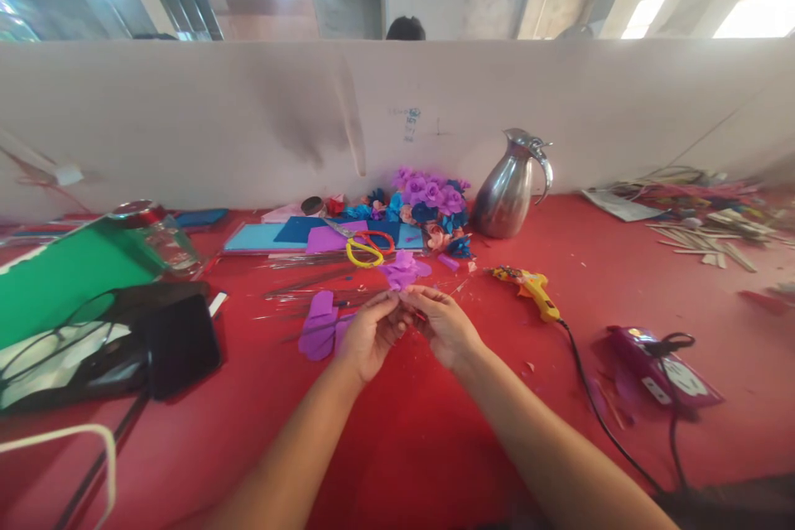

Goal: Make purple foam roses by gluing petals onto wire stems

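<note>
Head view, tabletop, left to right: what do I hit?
Flat green sheet → black rectangular slab → rounded purple paper pieces → single ruffled purple paper flower → yellow glue gun → magenta box with white labels.

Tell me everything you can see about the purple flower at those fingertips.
The purple flower looks like thin paper, its uneven petals spreading outward. Its lower end sits in the grip of the left hand and right hand; the petals point away from the person, over the red table. No stem can be made out.
</note>
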A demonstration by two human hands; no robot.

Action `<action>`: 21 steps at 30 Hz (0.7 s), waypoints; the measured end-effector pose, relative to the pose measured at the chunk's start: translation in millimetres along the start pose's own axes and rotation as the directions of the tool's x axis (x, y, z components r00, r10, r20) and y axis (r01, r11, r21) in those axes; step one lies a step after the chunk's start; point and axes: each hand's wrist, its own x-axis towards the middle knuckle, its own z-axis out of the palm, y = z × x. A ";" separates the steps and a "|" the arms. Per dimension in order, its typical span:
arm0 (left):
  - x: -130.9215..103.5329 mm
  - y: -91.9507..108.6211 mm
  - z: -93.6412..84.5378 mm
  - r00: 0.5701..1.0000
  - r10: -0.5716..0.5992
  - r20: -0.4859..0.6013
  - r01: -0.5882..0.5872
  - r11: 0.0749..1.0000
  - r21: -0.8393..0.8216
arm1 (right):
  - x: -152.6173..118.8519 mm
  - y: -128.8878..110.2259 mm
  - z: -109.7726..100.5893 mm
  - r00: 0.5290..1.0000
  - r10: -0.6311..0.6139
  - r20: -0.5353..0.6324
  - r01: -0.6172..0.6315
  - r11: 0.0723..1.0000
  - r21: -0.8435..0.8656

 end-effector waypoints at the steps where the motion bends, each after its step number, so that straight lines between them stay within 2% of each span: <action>1: -0.1 -0.3 0.5 1.000 -0.001 0.003 0.001 1.000 -0.003 | 0.1 0.5 0.3 1.000 -0.006 -0.004 0.006 1.000 0.014; 4: 0.0 -2.1 1.4 0.999 0.042 0.006 -0.043 0.998 0.036 | 0.6 1.7 0.1 0.999 -0.043 -0.019 0.043 0.999 0.008; 6: 0.4 -2.8 0.9 0.987 0.157 -0.028 -0.153 0.981 0.122 | 0.8 2.2 -1.0 0.994 -0.102 -0.043 0.100 0.994 -0.040; 8: 0.9 -2.0 -0.4 0.953 0.296 -0.066 -0.276 0.937 0.212 | 0.8 2.7 -2.0 0.985 -0.161 -0.065 0.153 0.981 -0.119; 10: 1.0 0.0 -1.9 0.924 0.370 -0.093 -0.338 0.907 0.251 | 0.2 3.5 -2.2 0.979 -0.193 -0.067 0.176 0.965 -0.195; 16: 0.2 3.7 -2.8 0.914 0.390 -0.109 -0.344 0.889 0.302 | -3.3 6.8 2.5 0.972 -0.232 -0.025 0.218 0.940 -0.262; 21: -0.8 5.0 -1.2 0.899 0.417 -0.132 -0.353 0.870 0.344 | -4.4 8.6 4.0 0.958 -0.284 -0.048 0.255 0.913 -0.318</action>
